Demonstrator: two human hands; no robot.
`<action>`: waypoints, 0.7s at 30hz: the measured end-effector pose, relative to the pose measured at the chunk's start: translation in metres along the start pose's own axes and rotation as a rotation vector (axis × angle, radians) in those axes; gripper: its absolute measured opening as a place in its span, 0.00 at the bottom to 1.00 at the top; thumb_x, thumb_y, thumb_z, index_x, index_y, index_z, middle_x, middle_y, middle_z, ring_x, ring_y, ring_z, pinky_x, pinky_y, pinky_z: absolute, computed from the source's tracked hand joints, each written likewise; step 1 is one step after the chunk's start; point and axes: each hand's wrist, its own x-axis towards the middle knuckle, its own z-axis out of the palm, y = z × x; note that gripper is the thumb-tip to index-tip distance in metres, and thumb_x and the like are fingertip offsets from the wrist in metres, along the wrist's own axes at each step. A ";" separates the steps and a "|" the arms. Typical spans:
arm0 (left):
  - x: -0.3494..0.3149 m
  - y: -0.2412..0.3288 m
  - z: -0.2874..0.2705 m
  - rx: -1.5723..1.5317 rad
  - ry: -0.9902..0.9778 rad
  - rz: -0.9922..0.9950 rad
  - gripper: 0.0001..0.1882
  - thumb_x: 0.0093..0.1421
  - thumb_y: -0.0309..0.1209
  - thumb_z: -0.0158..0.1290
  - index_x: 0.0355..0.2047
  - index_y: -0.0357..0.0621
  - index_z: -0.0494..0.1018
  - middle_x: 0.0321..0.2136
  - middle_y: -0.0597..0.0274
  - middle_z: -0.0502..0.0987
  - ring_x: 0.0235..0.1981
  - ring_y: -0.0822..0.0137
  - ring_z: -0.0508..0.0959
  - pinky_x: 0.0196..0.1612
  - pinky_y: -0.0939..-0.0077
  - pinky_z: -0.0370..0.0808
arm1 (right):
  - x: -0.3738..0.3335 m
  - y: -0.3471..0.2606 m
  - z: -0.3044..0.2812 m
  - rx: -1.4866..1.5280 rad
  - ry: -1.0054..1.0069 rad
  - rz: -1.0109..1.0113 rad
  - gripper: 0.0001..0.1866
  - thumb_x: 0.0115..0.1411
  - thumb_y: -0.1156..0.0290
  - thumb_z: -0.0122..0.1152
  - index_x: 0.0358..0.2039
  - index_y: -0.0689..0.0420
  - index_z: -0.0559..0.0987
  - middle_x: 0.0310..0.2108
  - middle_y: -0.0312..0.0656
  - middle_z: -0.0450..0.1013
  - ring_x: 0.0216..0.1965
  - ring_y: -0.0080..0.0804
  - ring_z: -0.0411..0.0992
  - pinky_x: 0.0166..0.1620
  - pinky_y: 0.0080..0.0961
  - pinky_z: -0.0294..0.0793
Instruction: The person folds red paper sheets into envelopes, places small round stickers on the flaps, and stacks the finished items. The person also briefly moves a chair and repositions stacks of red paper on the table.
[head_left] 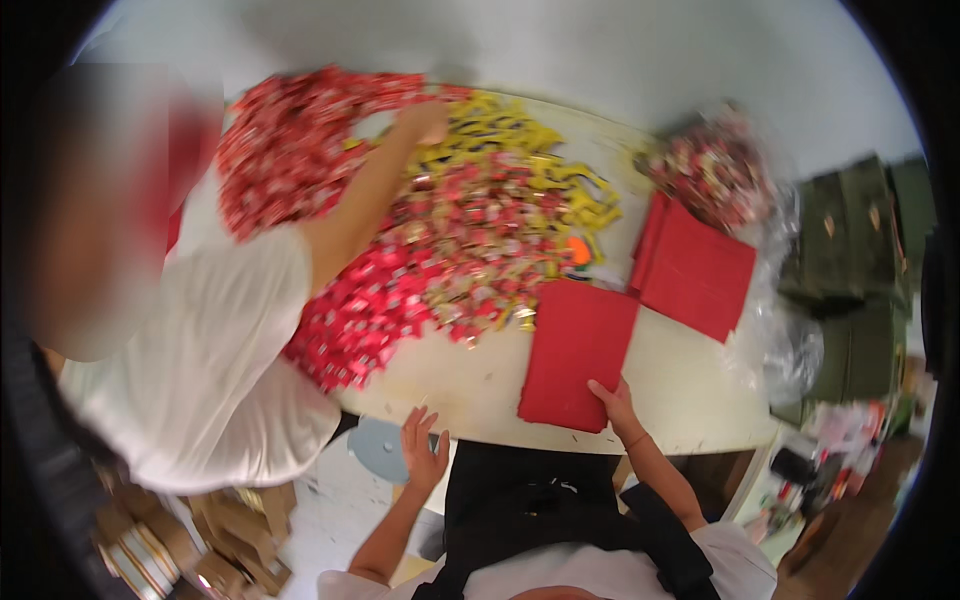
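Observation:
My right hand (616,404) grips a flat red rectangular piece (577,345) by its near right edge, thumb on top. Whether this piece is a bag, cloth or paper I cannot tell. Just off the table's front edge, my left hand (424,452) is empty with its fingers apart. A stack of similar red pieces (697,268) lies to the right, beyond the held one. Left of the held piece spread heaps of small wrapped items: mixed red and gold ones (480,225), pink-red ones (365,315), yellow ones (510,125) and orange-red ones (285,140).
A co-worker in a white shirt (215,370) stands at the left, one hand (428,122) in the heaps. A clear bag of wrapped items (715,170) sits at the back right. Dark green bags (845,240) stand beyond the table (690,400). A round grey-blue stool (383,450) and cardboard boxes (235,530) are below.

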 end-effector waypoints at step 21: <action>0.071 -0.041 0.039 0.141 -0.237 0.652 0.27 0.62 0.36 0.52 0.60 0.39 0.66 0.63 0.44 0.63 0.65 0.41 0.59 0.67 0.45 0.51 | -0.013 0.034 -0.015 -0.094 -0.252 -0.437 0.36 0.56 0.68 0.71 0.61 0.66 0.65 0.53 0.43 0.72 0.54 0.27 0.68 0.58 0.28 0.67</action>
